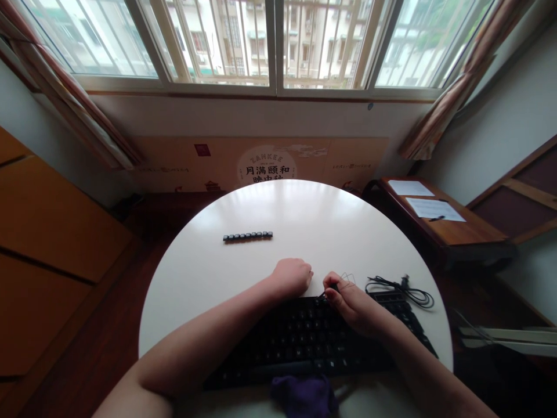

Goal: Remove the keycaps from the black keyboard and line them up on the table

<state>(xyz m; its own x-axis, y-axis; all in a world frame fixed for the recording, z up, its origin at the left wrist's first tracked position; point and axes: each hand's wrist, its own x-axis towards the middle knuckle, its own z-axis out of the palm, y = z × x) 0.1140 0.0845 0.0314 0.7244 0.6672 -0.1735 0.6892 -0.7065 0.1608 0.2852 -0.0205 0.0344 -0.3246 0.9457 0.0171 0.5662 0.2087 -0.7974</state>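
A black keyboard (pixel 300 337) lies near the front of the round white table, partly covered by my forearms. My left hand (pixel 293 276) is closed in a fist at the keyboard's back edge; whatever it may hold is hidden. To its right, my right hand (pixel 350 302) pinches a small dark tool with thin wire loops, which looks like a wire keycap puller (pixel 334 287), above the keyboard's back row. Farther back, several black keycaps (pixel 248 237) stand in a neat row on the tabletop.
A coiled black cable (pixel 404 290) rests at the keyboard's right end. Bunched purple cloth (pixel 304 396) sits at the front edge. The round white table (pixel 191 278) has a curved rim. Beyond it on the right, a wooden side table (pixel 470 229) bears papers and a pen.
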